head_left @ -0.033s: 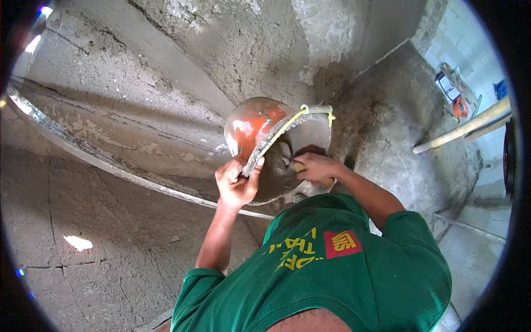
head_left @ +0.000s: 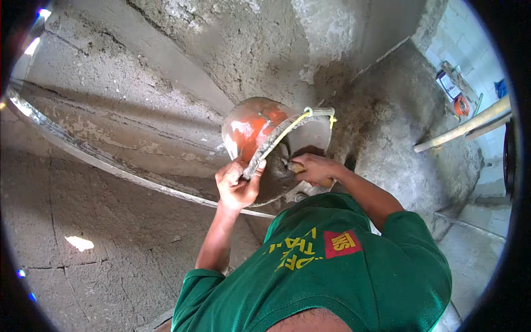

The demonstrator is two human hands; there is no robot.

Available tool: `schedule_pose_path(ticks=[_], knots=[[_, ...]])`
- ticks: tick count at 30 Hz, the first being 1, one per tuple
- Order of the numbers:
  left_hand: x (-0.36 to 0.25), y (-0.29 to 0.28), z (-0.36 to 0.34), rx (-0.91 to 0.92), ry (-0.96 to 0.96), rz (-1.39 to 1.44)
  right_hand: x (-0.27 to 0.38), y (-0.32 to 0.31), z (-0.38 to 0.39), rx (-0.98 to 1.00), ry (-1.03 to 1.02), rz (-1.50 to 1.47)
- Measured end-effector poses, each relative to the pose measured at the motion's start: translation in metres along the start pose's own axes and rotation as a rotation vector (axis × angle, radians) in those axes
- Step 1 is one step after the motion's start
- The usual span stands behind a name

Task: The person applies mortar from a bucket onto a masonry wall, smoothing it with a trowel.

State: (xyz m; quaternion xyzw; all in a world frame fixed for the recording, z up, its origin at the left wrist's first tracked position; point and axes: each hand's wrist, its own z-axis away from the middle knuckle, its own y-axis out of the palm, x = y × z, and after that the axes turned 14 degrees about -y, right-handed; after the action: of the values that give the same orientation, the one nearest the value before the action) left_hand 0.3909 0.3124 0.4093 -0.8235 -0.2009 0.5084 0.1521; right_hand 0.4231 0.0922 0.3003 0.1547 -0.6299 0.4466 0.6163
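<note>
An orange bucket (head_left: 251,130), smeared with grey mortar, is tipped over with its mouth toward me. My left hand (head_left: 239,182) is closed on its mortar-crusted rim at the near left. A yellow cord (head_left: 287,131) runs along that rim to a pale tube-like grip at the far right. Inside the mouth, my right hand (head_left: 316,169) is wrapped round the wooden handle of a trowel (head_left: 285,159). The trowel's blade is coated grey and partly hidden in the bucket, against wet mortar (head_left: 271,182).
Rough plastered wall (head_left: 249,61) rises beyond the bucket. A long pale ledge edge (head_left: 121,176) curves across the left. At the right, a wooden pole (head_left: 462,126) juts in, near an orange roll (head_left: 460,105) and a white box (head_left: 448,86) by a block wall.
The bucket has shifted very slightly, its cord and tube-like grip a little to the right. Both hands keep their holds.
</note>
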Motion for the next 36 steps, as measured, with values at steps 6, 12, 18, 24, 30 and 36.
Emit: schedule_pose_path(ticks=[6, 12, 18, 24, 30, 36], knots=[[0.024, 0.004, -0.004, -0.215, -0.301, 0.04, 0.002, 0.026, -0.034, -0.016, -0.143, -0.344], [0.07, 0.006, -0.003, -0.559, -0.45, 0.147, 0.008, 0.037, -0.04, 0.061, -0.136, -0.586], [0.108, 0.0, 0.015, -0.602, -0.589, 0.122, -0.015, 0.039, -0.014, -0.176, -0.08, -0.853], [0.122, -0.018, 0.036, -0.588, -0.656, -0.174, -0.009, -0.016, 0.02, -0.674, -0.188, -1.114], [0.13, -0.02, 0.03, -0.571, -0.616, -0.153, 0.02, -0.119, 0.023, -1.436, -0.658, -0.825], [0.076, -0.02, 0.013, -0.648, -0.626, -0.217, 0.03, -0.237, -0.067, -2.294, -0.887, -0.311]])
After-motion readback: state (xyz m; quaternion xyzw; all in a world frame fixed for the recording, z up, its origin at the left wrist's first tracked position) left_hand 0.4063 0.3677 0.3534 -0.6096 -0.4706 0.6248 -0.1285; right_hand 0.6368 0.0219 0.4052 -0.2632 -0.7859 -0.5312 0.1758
